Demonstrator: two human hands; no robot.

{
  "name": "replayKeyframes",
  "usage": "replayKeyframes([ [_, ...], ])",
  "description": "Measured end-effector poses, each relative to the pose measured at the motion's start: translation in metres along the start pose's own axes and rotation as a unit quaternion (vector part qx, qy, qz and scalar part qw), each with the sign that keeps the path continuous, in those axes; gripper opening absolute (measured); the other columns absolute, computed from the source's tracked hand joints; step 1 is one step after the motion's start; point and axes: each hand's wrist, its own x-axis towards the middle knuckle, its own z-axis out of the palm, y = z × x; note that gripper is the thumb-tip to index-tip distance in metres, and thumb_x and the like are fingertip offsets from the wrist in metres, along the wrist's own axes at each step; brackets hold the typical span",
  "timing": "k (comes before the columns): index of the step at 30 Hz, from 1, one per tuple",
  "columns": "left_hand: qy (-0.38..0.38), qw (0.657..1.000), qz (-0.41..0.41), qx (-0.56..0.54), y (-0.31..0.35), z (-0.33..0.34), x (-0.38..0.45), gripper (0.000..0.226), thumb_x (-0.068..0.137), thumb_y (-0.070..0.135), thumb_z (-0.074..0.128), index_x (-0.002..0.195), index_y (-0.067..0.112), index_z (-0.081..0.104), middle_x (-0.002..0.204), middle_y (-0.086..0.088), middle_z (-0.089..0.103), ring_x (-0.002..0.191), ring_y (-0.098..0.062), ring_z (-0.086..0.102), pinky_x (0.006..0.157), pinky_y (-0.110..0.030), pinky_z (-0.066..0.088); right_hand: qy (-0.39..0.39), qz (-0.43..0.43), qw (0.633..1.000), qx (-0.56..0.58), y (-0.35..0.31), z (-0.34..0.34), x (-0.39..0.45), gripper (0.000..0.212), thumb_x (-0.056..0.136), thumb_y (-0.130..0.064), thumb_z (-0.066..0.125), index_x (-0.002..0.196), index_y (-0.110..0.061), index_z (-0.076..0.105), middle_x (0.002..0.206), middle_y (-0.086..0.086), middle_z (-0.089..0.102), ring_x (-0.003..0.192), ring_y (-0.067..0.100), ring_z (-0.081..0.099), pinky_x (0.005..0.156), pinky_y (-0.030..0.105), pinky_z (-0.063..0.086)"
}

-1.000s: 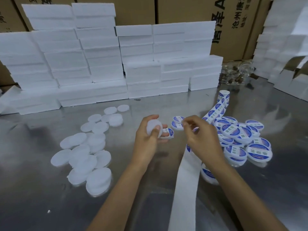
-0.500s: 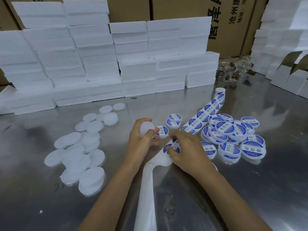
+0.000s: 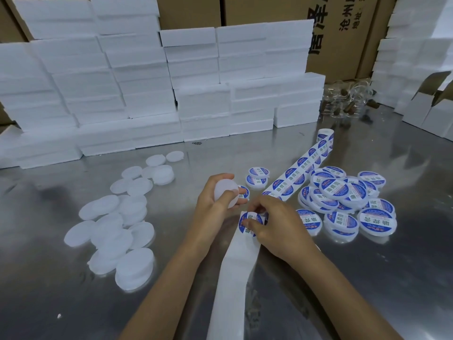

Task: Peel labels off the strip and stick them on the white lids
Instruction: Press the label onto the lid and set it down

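Note:
My left hand (image 3: 212,204) grips a bare white lid (image 3: 225,193) above the metal table (image 3: 367,278). Just to its right, my right hand (image 3: 274,227) pinches a blue and white round label (image 3: 250,223) at the edge of the label strip (image 3: 296,168). The strip runs from a roll (image 3: 325,137) at the back right down to my hands, and its bare white backing (image 3: 232,278) trails toward me. Several unlabelled white lids (image 3: 115,224) lie at the left. Several labelled lids (image 3: 343,200) are heaped at the right.
Stacks of white foam boxes (image 3: 147,89) line the back of the table, with brown cartons (image 3: 343,33) behind. More white boxes (image 3: 416,69) stand at the far right. Small clear bottles (image 3: 348,104) lie at the back right.
My right hand has drawn the strip toward me and now pinches a label at its edge. The left hand keeps holding the bare lid in about the same place.

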Motion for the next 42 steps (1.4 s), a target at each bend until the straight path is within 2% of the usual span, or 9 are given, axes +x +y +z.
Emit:
replayKeyframes([
  [4,-0.013,1.0,-0.002,-0.018,-0.001,0.0,0.002,0.028,0.099,0.007,0.052,0.121,0.022,0.06,0.093,-0.002,0.076,0.087,-0.024,0.076,0.068,-0.026,0.06,-0.001,-0.003,1.0,0.026,-0.004,-0.003,-0.004,0.018,0.086,-0.026,0.071,0.089,-0.031,0.054,0.086,-0.016,0.061,0.081,0.005,0.057,0.064,0.012,0.04],
  [9,-0.019,1.0,0.005,-0.019,-0.002,-0.001,0.003,0.027,0.1,0.009,0.052,0.116,0.029,0.061,0.09,0.01,0.076,0.084,-0.012,0.075,0.064,-0.025,0.059,-0.023,0.011,0.996,0.085,-0.007,-0.007,-0.007,0.012,0.081,-0.025,0.069,0.082,-0.028,0.057,0.083,-0.013,0.062,0.08,0.006,0.058,0.065,0.017,0.043],
  [13,-0.028,0.998,-0.002,-0.048,-0.002,-0.002,0.004,0.027,0.099,0.008,0.05,0.118,0.024,0.062,0.098,-0.004,0.076,0.088,-0.022,0.075,0.067,-0.036,0.061,-0.048,0.031,0.988,0.146,-0.011,-0.01,-0.007,0.011,0.08,-0.023,0.066,0.07,-0.026,0.061,0.08,-0.011,0.066,0.081,0.006,0.06,0.065,0.022,0.043],
  [20,-0.04,0.992,-0.059,-0.107,0.001,-0.005,0.006,0.022,0.102,0.019,0.046,0.116,0.015,0.062,0.093,-0.014,0.073,0.089,-0.031,0.074,0.079,-0.049,0.062,-0.068,0.063,0.943,0.319,-0.016,-0.019,-0.008,0.035,0.084,-0.005,0.057,0.055,-0.022,0.062,0.103,-0.007,0.071,0.099,0.017,0.066,0.083,0.035,0.055],
  [23,-0.03,0.991,-0.069,-0.115,0.004,-0.005,0.005,0.024,0.101,0.025,0.048,0.116,0.013,0.063,0.091,-0.012,0.073,0.086,-0.029,0.074,0.081,-0.049,0.06,-0.013,0.059,0.93,0.362,-0.016,-0.026,-0.006,0.03,0.086,-0.002,0.056,0.062,-0.019,0.059,0.095,0.004,0.07,0.094,0.024,0.064,0.076,0.024,0.052],
  [27,-0.018,0.98,-0.087,-0.179,0.009,-0.001,0.003,0.031,0.1,0.031,0.047,0.114,0.008,0.063,0.091,-0.011,0.068,0.088,-0.032,0.068,0.087,-0.053,0.055,0.025,0.039,0.904,0.425,-0.017,-0.025,-0.005,0.017,0.085,0.005,0.063,0.088,-0.009,0.053,0.099,0.019,0.062,0.082,0.023,0.062,0.071,0.03,0.048],
  [30,-0.047,0.969,-0.11,-0.218,0.013,0.001,0.001,0.042,0.101,0.04,0.043,0.116,0.006,0.064,0.095,-0.014,0.068,0.087,-0.031,0.067,0.078,-0.047,0.059,0.034,0.033,0.898,0.438,-0.02,-0.018,-0.004,0.024,0.084,0.002,0.07,0.096,-0.009,0.051,0.106,0.016,0.063,0.087,0.021,0.068,0.07,0.026,0.054],
  [35,-0.1,0.959,-0.132,-0.228,0.013,0.006,-0.003,0.058,0.094,0.055,0.041,0.114,0.007,0.067,0.123,-0.027,0.066,0.108,-0.037,0.063,0.107,-0.054,0.043,0.075,0.033,0.9,0.428,-0.019,-0.013,-0.002,0.028,0.082,-0.003,0.075,0.096,-0.014,0.053,0.103,0.013,0.068,0.091,0.023,0.071,0.082,0.038,0.059],
  [42,-0.105,0.965,-0.118,-0.21,0.014,0.014,-0.006,0.065,0.086,0.057,0.043,0.12,0.005,0.063,0.129,-0.024,0.064,0.108,-0.033,0.064,0.107,-0.047,0.045,0.081,0.036,0.908,0.408,-0.016,-0.011,-0.002,0.028,0.081,-0.005,0.077,0.093,-0.018,0.055,0.097,0.007,0.069,0.088,0.019,0.072,0.08,0.04,0.059],
])
